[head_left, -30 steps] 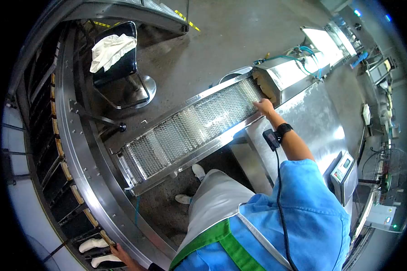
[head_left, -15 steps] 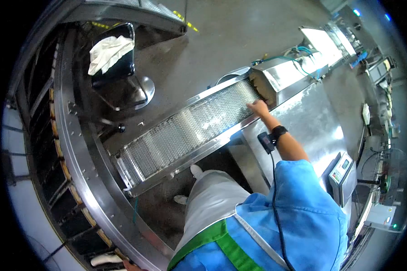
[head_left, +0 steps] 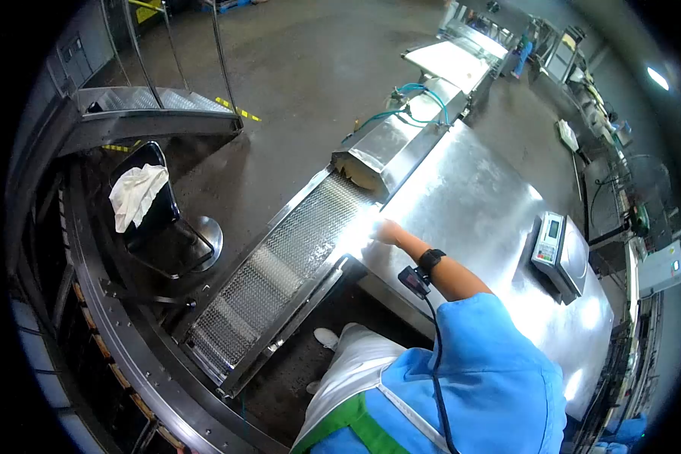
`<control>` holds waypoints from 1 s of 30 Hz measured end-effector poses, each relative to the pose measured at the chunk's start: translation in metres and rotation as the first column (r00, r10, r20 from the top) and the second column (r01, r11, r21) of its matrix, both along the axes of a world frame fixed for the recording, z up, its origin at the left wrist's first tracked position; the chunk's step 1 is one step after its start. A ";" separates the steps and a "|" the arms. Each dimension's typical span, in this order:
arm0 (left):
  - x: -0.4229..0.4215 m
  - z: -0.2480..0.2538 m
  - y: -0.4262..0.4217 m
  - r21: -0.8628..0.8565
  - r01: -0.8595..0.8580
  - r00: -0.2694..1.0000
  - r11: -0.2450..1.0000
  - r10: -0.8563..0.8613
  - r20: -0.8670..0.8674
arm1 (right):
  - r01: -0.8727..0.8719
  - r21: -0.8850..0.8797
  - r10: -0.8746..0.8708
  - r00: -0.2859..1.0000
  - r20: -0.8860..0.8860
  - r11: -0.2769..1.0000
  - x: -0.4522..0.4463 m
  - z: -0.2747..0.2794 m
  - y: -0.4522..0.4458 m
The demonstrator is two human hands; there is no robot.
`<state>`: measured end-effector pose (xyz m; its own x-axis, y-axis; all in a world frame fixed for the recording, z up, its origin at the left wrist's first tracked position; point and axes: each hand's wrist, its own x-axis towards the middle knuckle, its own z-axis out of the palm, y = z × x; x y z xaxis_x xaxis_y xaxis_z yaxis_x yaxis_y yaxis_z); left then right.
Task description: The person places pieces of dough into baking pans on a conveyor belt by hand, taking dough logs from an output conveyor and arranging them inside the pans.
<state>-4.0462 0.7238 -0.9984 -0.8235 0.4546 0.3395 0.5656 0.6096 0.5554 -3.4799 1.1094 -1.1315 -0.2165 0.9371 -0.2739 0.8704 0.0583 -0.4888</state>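
My right hand (head_left: pixel 387 232) is over the near side rail of the metal mesh conveyor belt (head_left: pixel 268 261), close to the corner of the steel table (head_left: pixel 477 204). Its fingers look curled in, but bright glare washes out the tips. Whether anything is in them I cannot make out. A black strap (head_left: pixel 431 260) circles my wrist, with a small black device (head_left: pixel 414 281) and a cable running down my blue sleeve. My left hand is out of view.
A digital scale (head_left: pixel 561 253) stands on the table's right part. A metal hood (head_left: pixel 390 151) with hoses covers the belt's far end. A chair (head_left: pixel 145 204) with a white cloth (head_left: pixel 138 195) stands left, near a metal step platform (head_left: pixel 159 102) and a curved steel frame (head_left: pixel 121 344).
The camera view has turned, so the belt and table sit further left. My right hand has moved from above the belt to its near rail. My left hand has left the lower edge.
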 end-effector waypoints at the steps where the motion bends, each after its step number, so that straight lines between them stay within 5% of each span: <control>1: -0.001 -0.004 0.008 -0.017 0.017 0.999 1.000 -0.017 0.033 | 0.010 0.007 -0.010 1.000 -0.003 1.000 0.008 -0.003 -0.005; 3: -0.008 -0.015 0.020 -0.038 0.059 0.992 0.998 -0.054 0.115 | 0.006 -0.002 -0.006 0.988 0.155 1.000 0.028 -0.024 -0.014; 4: -0.015 -0.022 0.024 -0.055 0.072 0.986 0.996 -0.063 0.153 | 0.046 0.041 -0.049 0.997 0.062 0.998 0.039 -0.039 -0.017; 5: -0.022 -0.029 0.022 -0.065 0.085 0.980 0.994 -0.071 0.187 | -0.130 0.118 0.117 0.987 0.109 0.984 0.060 -0.088 -0.005; 7: -0.029 -0.037 0.021 -0.069 0.081 0.971 0.994 -0.063 0.232 | 0.191 -0.035 -0.192 0.981 -0.030 0.981 0.047 -0.034 -0.018; 11: -0.026 -0.037 0.001 -0.086 0.024 0.976 0.996 -0.005 0.220 | 0.234 -0.001 -0.234 0.972 -0.033 0.972 0.040 -0.017 0.004; 14: -0.016 -0.021 -0.019 -0.496 -0.112 0.971 0.861 0.200 0.128 | 0.202 0.009 -0.200 0.976 -0.085 0.979 0.020 0.007 0.022; 15: -0.037 -0.044 -0.045 -0.508 -0.124 0.969 0.853 0.215 0.124 | 0.227 0.048 -0.225 0.974 -0.035 0.973 0.015 0.008 0.027; 17: -0.094 -0.111 -0.115 -0.426 -0.360 0.928 0.830 0.270 -0.258 | 0.193 -0.012 -0.194 0.980 -0.042 0.981 0.005 0.010 0.038; 18: 0.019 -0.024 -0.043 -0.253 -0.457 0.881 0.853 0.396 -0.259 | 0.185 -0.023 -0.186 0.980 -0.065 0.982 0.003 0.003 0.043; 24: -0.034 -0.083 -0.131 -0.397 -0.473 0.873 0.787 0.356 -0.335 | 0.139 0.059 -0.140 0.990 0.006 0.989 -0.015 -0.004 0.040; 30: -0.038 -0.073 -0.103 -0.539 -0.401 0.887 0.741 0.462 -0.024 | 0.199 -0.007 -0.199 0.980 0.024 0.980 -0.022 0.006 0.043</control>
